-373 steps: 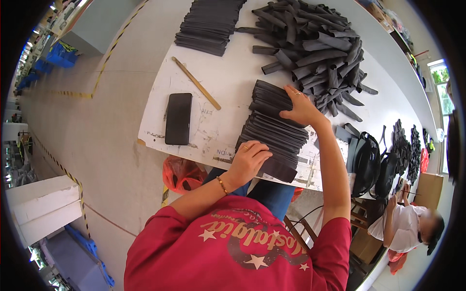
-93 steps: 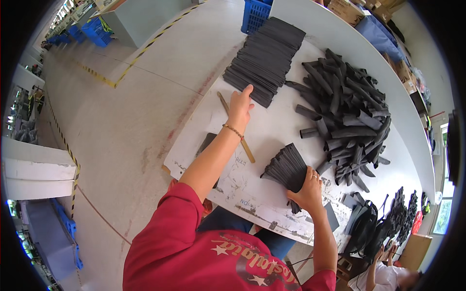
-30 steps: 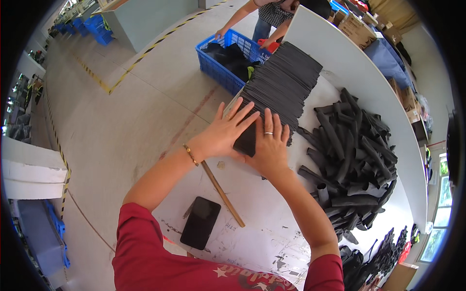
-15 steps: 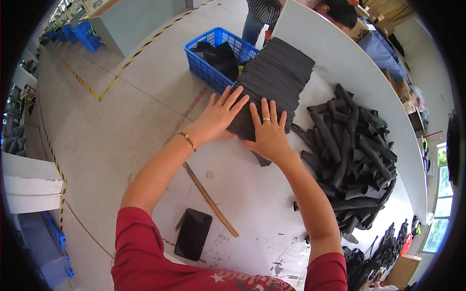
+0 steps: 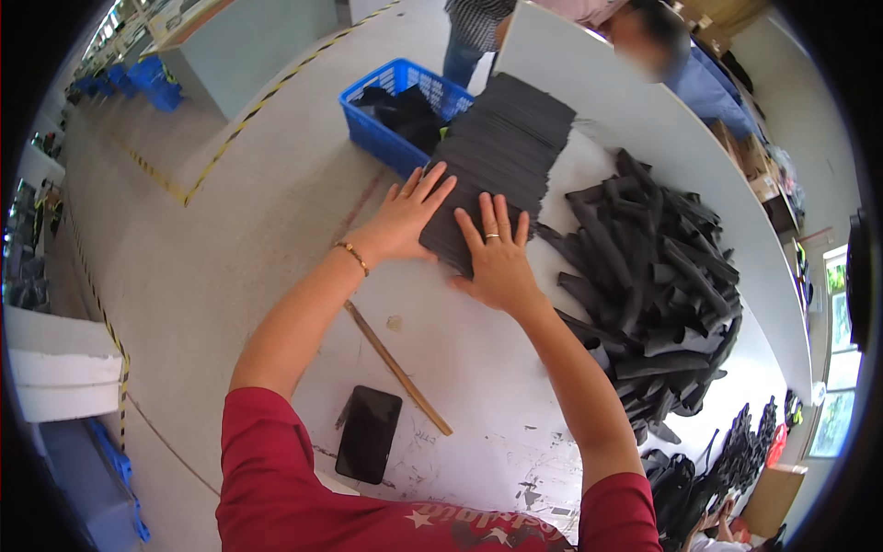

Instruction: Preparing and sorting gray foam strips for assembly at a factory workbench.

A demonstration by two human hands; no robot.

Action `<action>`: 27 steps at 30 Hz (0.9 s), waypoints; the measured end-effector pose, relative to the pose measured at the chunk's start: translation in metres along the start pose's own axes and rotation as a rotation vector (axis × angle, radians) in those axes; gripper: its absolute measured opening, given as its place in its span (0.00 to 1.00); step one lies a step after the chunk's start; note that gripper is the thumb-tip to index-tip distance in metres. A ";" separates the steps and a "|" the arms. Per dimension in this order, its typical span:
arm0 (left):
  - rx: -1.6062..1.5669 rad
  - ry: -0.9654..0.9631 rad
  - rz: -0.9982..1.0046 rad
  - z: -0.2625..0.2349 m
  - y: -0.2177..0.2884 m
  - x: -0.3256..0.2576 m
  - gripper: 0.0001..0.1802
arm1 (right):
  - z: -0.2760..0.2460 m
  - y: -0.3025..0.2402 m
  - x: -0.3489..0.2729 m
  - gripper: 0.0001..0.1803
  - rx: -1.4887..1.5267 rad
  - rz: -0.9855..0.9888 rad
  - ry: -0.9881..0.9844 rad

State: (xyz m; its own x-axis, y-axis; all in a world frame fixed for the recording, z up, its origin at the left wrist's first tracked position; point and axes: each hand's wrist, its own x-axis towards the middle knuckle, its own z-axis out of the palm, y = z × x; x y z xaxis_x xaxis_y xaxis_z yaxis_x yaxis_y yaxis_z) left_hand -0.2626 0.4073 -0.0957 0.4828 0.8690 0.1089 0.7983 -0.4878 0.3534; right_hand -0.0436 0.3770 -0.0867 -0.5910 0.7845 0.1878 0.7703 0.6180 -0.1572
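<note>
1. Head view, clock centred on the view. Stack (image 5: 515, 138) of black strips: at 1 o'clock, on the white table (image 5: 497, 368).
2. Left hand (image 5: 401, 224): at the stack's 8 o'clock edge; unclenched, fingers extended, their tips at the strips' ends, thumb apart and aimed at 4 o'clock. Left forearm (image 5: 303, 322) runs toward 1 o'clock; beaded bracelet (image 5: 353, 259) at the wrist.
3. Right hand (image 5: 503, 272): at the stack's 6 o'clock end; palm down, fingers fanned over the strips, thumb out toward 10 o'clock; nothing grasped. Right forearm (image 5: 575, 391) runs toward 11 o'clock; one ring (image 5: 493, 236).
4. Pile (image 5: 635, 285) of loose black pieces: 3 o'clock, near the stack.
5. Wooden stick (image 5: 398, 368): 7 o'clock, slanting from 11 to 5.
6. Phone (image 5: 370, 434), dark: 7 o'clock, beyond the stick.
7. Blue basket (image 5: 382, 138) with black material: 11 to 12 o'clock, beside the stack.
</note>
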 end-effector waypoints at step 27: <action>0.029 -0.181 0.355 0.015 0.266 -0.056 0.60 | -0.108 0.162 -0.471 0.31 -0.038 1.098 0.496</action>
State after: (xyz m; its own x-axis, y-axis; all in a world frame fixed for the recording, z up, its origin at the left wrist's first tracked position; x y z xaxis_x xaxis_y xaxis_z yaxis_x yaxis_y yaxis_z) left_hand -0.0724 0.2277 -0.0216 0.7842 0.6182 0.0537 0.5786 -0.7597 0.2969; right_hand 0.3854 0.1017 -0.0961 0.5342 0.7802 0.3255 0.8159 -0.3753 -0.4398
